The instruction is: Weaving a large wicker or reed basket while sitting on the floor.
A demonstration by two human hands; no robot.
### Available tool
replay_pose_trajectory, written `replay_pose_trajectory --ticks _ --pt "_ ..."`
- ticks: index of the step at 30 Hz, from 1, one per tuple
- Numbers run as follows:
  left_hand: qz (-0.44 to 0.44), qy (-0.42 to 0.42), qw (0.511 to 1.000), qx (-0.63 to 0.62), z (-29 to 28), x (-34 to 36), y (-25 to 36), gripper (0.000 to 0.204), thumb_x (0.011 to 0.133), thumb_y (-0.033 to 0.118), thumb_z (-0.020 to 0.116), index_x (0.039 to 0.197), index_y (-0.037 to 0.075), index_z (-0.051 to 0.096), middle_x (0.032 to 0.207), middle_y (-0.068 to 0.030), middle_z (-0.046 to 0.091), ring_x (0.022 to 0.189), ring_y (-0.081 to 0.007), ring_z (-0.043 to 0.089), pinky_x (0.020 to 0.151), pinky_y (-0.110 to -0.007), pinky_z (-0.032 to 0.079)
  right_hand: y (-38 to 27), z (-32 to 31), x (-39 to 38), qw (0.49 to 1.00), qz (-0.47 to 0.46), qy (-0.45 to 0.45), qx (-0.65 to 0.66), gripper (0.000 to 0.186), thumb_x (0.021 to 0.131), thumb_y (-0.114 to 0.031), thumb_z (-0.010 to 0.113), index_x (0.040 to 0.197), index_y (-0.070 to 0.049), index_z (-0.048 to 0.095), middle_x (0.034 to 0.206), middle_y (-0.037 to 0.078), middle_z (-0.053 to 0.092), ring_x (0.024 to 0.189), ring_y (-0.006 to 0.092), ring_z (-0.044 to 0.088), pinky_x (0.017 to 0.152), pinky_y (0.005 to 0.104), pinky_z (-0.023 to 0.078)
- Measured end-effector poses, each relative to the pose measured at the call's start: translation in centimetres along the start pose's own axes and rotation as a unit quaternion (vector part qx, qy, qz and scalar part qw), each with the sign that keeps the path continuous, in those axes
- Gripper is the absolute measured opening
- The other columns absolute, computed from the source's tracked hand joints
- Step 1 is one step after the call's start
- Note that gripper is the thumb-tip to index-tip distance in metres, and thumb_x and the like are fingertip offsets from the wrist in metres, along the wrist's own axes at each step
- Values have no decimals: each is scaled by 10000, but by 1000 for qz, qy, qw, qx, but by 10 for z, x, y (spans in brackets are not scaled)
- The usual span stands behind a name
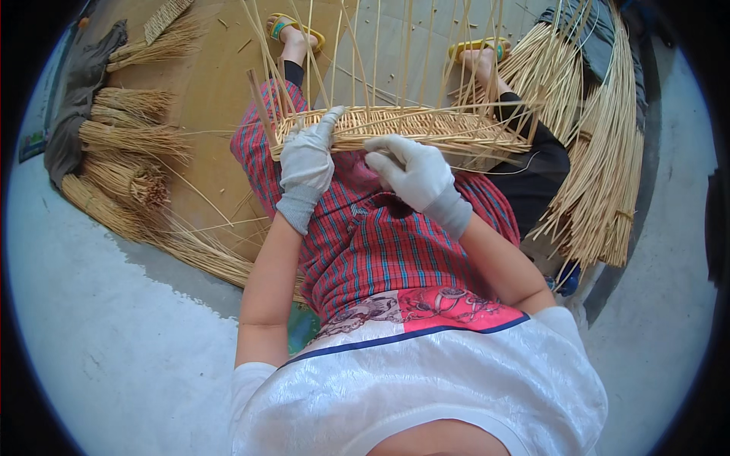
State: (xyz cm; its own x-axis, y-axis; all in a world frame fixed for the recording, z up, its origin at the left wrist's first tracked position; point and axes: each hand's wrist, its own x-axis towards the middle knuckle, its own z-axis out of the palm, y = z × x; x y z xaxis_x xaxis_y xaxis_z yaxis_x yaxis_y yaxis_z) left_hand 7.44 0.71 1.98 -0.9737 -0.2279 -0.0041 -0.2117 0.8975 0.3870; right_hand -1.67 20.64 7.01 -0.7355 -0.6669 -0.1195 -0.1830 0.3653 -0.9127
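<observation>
A partly woven wicker basket [411,121] lies across my lap, its long side running left to right. Many bare upright rods [372,53] stand up from it, fanning away from me. My left hand [306,156], in a white knit glove, is closed on the basket's near left end, with a finger reaching over the weave. A thicker stick [261,106] rises at that corner. Just right of the middle, my gloved right hand [414,171] is at the basket's near edge. Its fingers are curled together; whatever they pinch is hidden. Loose rod ends stick out at the basket's right end.
Bundles of wicker rods [129,144] lie on the brown board [205,144] to the left. Larger sheaves of long rods [601,175] lean at the right, near a dark cloth [585,34]. My legs, with yellow sandals [479,47], extend beyond the basket. Cut scraps dot the floor.
</observation>
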Motion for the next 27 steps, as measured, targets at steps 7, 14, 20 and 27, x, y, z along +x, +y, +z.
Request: replay_pose_trajectory --ticks 7,14,20,27 --pt "57 45 996 48 3 -9 28 700 929 116 595 1588 221 384 933 -74 594 993 -267 610 1165 -544 337 10 1 131 961 -166 210 -64 541 941 -32 609 1458 -143 497 1245 265 647 1152 393 664 945 426 553" --pt "34 17 986 165 37 -15 -12 756 896 37 539 1593 285 384 1015 -57 557 1012 -245 592 1256 -576 182 -19 -7 104 982 -107 131 -85 637 871 -96 741 1462 -250 560 1244 173 649 1092 344 658 964 444 536" --pt "67 -75 975 199 15 8 -10 730 912 127 611 1591 279 391 1041 -72 598 1047 -265 614 1157 -508 333 53 -27 -18 977 -4 132 -170 546 839 -164 776 1363 -131 625 1100 126 705 1079 326 652 978 437 506" --pt "122 14 989 78 21 10 -25 555 833 226 748 1372 164 629 1119 -87 696 1056 -295 651 945 -430 474 67 26 45 894 -147 74 -417 681 761 -585 751 1284 -154 679 1055 66 704 1030 289 633 940 429 483"
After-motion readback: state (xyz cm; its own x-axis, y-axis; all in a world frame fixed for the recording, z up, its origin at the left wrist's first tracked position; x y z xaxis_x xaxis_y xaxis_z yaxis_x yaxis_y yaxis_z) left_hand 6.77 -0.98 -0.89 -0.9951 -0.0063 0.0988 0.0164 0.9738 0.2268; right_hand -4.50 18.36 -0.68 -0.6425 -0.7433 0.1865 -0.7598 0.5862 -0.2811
